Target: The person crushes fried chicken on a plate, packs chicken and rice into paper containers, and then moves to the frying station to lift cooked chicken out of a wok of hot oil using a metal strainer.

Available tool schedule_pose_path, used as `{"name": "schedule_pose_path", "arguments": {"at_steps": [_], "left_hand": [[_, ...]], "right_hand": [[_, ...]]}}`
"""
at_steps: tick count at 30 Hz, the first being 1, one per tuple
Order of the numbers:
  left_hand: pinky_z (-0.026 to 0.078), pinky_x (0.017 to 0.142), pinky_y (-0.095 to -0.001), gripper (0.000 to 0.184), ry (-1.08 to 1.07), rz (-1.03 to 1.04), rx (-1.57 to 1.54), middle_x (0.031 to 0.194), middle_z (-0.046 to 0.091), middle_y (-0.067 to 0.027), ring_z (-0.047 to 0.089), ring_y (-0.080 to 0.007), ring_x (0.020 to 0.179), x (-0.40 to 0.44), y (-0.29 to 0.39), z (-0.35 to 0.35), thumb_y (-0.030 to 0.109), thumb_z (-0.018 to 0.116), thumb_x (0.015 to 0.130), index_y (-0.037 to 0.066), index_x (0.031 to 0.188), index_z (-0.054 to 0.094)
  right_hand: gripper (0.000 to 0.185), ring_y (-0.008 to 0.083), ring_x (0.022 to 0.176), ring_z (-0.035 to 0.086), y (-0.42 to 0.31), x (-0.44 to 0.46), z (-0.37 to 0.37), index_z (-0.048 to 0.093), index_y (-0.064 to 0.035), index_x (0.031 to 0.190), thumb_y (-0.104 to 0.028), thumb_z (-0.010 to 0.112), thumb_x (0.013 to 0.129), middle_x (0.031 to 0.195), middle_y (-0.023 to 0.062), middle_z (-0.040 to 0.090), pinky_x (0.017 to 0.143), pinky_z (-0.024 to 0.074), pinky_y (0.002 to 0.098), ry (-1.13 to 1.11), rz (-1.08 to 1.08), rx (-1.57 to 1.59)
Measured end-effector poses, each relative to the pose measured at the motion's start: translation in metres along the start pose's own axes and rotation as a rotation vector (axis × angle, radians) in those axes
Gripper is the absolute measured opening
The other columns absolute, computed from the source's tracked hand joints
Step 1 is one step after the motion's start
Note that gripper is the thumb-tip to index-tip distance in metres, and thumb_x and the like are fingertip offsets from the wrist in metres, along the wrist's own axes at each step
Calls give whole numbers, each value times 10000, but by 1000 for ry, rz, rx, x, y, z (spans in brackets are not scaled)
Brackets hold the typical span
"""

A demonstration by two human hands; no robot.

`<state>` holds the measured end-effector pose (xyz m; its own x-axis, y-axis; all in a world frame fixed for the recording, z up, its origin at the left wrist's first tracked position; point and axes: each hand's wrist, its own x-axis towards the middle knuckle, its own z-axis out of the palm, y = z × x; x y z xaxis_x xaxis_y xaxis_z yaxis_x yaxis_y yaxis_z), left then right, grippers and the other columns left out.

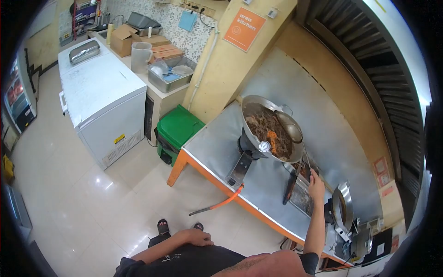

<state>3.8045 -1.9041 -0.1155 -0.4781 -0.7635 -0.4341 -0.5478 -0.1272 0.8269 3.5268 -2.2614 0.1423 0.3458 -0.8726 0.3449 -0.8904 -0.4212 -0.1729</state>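
My right hand point(316, 185) is closed around the long handle of a metal ladle point(292, 131). The ladle's broad bowl rests inside a large wok point(249, 102), at its far right side. Dark brown chunks of food point(260, 121) fill the wok, with a patch of orange paste or sauce point(272, 139) among them. A round dial thermometer point(264, 146) sits at the near rim. Under the wok stands a gas burner point(241, 168) with an orange hose point(226, 201). My left hand point(197, 237) hangs in front of my body with curled fingers, apparently holding nothing.
The steel-topped table point(207, 138) has an orange frame. Beside my right arm lie a metal tray point(302, 196) and a dark-handled utensil point(290, 187); a second wok point(344, 205) stands further right. A green bin point(180, 127) and a white chest freezer point(101, 92) are on the left.
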Motion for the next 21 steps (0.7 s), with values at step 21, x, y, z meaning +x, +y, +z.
{"name": "schedule_pose_path", "arguments": {"at_steps": [21], "left_hand": [[484, 947, -406, 480, -17, 54, -66, 1151, 695, -141, 644, -307, 1102, -9, 11, -20, 511, 522, 987, 96, 1181, 665]], "right_hand": [[384, 457, 1068, 612, 12, -1, 5, 566, -193, 1379, -195, 518, 998, 1160, 236, 657, 888, 501, 490, 21, -21, -22]]}}
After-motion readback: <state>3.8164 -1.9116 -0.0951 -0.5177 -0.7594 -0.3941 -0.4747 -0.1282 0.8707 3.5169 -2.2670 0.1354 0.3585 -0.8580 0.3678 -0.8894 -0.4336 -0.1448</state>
